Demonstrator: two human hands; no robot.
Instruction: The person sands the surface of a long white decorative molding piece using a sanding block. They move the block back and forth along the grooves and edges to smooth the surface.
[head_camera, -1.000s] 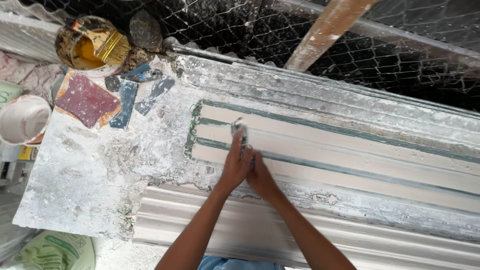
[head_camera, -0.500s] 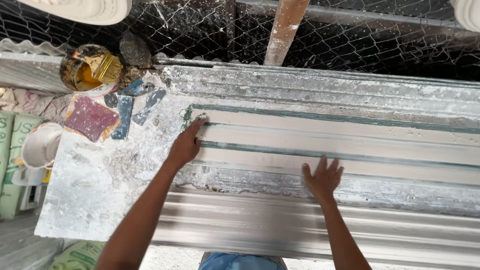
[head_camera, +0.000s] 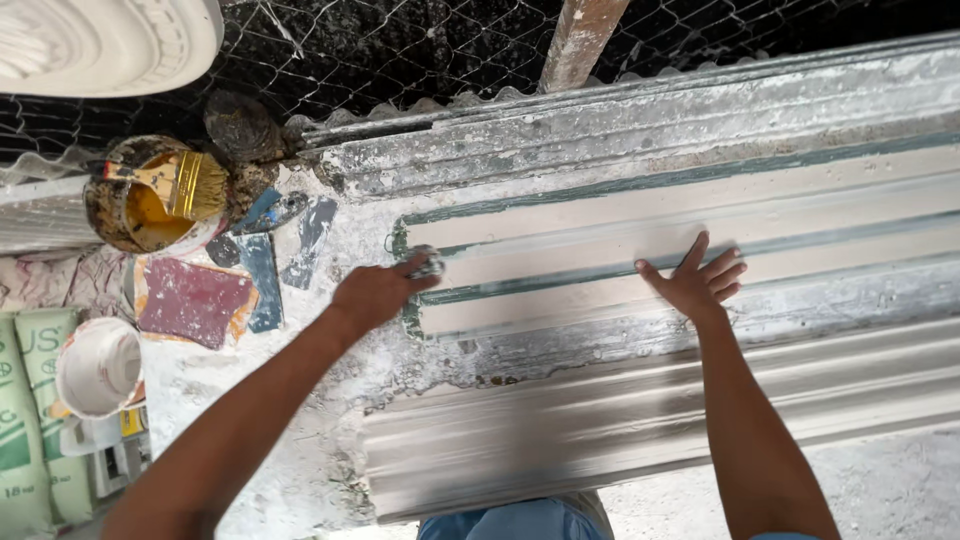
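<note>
On the plaster-spattered workbench (head_camera: 120, 420), the long white plaster moulding with green-edged ridges (head_camera: 640, 235) lies lengthwise, its near end just right of the bench's middle and its far end running out of view to the right. At that near end the left hand (head_camera: 375, 293) has its fingers curled shut on a small grey lump of wet filler (head_camera: 430, 265), pressing it against the moulding's end. The right hand (head_camera: 695, 283) lies flat on the moulding further along, fingers spread open and gripping nothing.

A second ridged white casting (head_camera: 640, 425) lies beside the moulding on the near side, touching or almost touching it, and a grey, crusted ribbed form (head_camera: 650, 130) lies beyond it by the wire mesh fence (head_camera: 400, 50).

The fresh-looking surface seems easy to mar: too hard a push from the left hand could chip the end or smear filler across the clean ridges, and the weight of the flat palm could dent or shift the piece.

Left of the hands sit flat blue-grey scraper blades (head_camera: 262, 270), a red sanding pad (head_camera: 190, 300), a rusty tin of yellow liquid with a brush across it (head_camera: 150, 195) and a white plastic bowl (head_camera: 97, 367); a careless elbow might tip the tin.
</note>
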